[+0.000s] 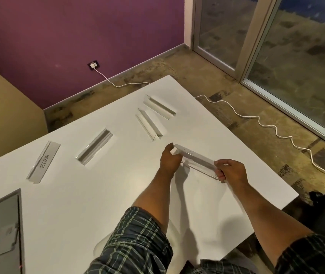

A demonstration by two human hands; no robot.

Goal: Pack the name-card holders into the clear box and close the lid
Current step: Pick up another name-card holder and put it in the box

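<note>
Two hands, left hand (171, 158) and right hand (230, 170), each pinch one end of a clear holder (197, 162) above the table's (82, 194) right edge. Pickup step; four holders lie farther back. Box not visible; next move needs locating it.

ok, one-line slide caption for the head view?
Both hands, left and right, hold a clear name-card holder by its ends above the white table.
</note>
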